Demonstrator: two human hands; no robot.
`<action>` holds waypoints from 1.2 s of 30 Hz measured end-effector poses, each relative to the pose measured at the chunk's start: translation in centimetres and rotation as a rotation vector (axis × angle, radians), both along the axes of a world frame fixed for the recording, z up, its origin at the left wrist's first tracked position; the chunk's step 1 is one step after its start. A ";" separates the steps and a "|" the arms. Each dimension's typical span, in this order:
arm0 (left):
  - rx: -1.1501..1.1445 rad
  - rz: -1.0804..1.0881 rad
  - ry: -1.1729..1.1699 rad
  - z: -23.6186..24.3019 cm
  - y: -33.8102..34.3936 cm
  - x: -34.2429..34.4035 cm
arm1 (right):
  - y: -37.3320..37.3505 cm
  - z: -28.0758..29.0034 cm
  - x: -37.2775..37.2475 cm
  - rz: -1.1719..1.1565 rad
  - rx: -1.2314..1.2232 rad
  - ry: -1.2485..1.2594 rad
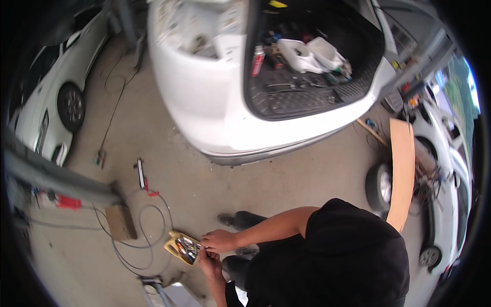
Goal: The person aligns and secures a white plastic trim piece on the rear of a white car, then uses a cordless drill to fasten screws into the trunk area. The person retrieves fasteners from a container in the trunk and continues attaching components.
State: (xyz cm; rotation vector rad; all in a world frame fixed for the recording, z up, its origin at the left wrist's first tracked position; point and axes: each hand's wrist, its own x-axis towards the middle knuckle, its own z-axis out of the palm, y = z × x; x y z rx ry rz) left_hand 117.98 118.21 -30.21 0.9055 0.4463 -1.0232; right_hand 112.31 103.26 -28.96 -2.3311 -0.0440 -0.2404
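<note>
My right hand [219, 241] and my left hand [209, 262] meet at the fingertips beside a yellowish cut-open plastic jug [175, 249]. The jug has a moulded handle and lies on the floor, with small metal parts or tools [189, 248] inside it. The fingers of both hands are curled closed. A small dark item seems to sit between them, but it is too small and too covered to name. My right forearm stretches across from the black sleeve, while my left arm comes up from the lower edge.
A white car [225, 102] stands ahead with its rear open, a spray can [258, 61] and white parts inside. Hoses [146, 225] loop on the floor near a cardboard box [121, 223] and a lift post [61, 176]. A wheel [379, 187] and tan board [402, 169] are right.
</note>
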 end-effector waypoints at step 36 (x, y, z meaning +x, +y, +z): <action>0.064 -0.496 -0.033 15.9 -74.3 -37.8 | -88.0 20.0 -58.2 -0.767 -0.514 0.617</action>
